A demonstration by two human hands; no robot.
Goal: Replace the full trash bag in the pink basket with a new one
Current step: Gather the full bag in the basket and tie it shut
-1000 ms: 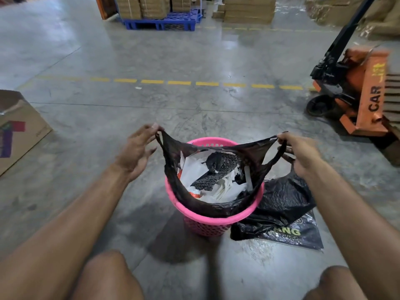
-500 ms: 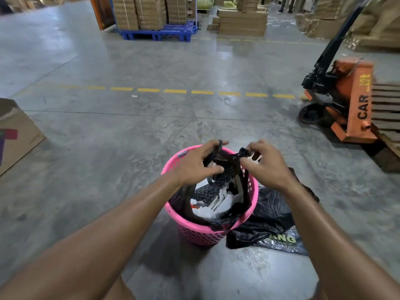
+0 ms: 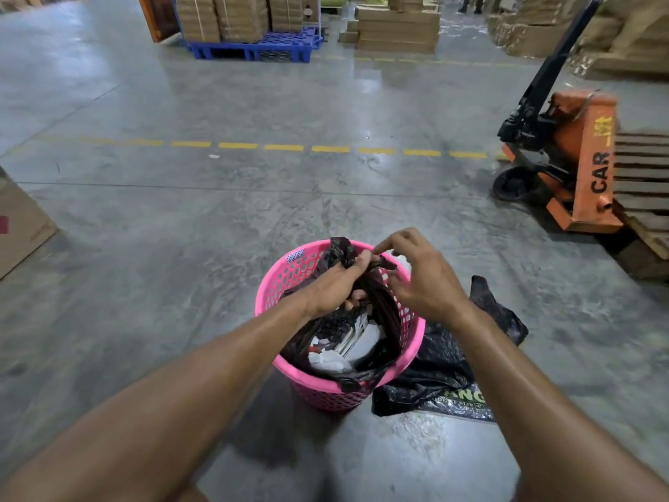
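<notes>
A pink perforated basket (image 3: 286, 284) stands on the concrete floor right in front of me. Inside it sits a black trash bag (image 3: 383, 320) full of white paper scraps and dark bits. My left hand (image 3: 336, 284) is over the basket, fist closed around the gathered handles of that bag. My right hand (image 3: 423, 280) hovers just to the right of them, fingers spread and curled, touching the bag's top. A second black plastic bag (image 3: 445, 371) with green lettering lies flat on the floor against the basket's right side.
An orange pallet jack (image 3: 586, 164) with a wooden pallet (image 3: 648, 197) stands at the right. A cardboard box (image 3: 21, 226) sits at the left edge. Far back are a blue pallet (image 3: 260, 48) and stacked cartons. A dashed yellow line crosses the floor.
Both hands brought the bag's two handles from wide apart to the middle over the basket. My left hand now clutches both handles, and the right hand has loosened its fingers.
</notes>
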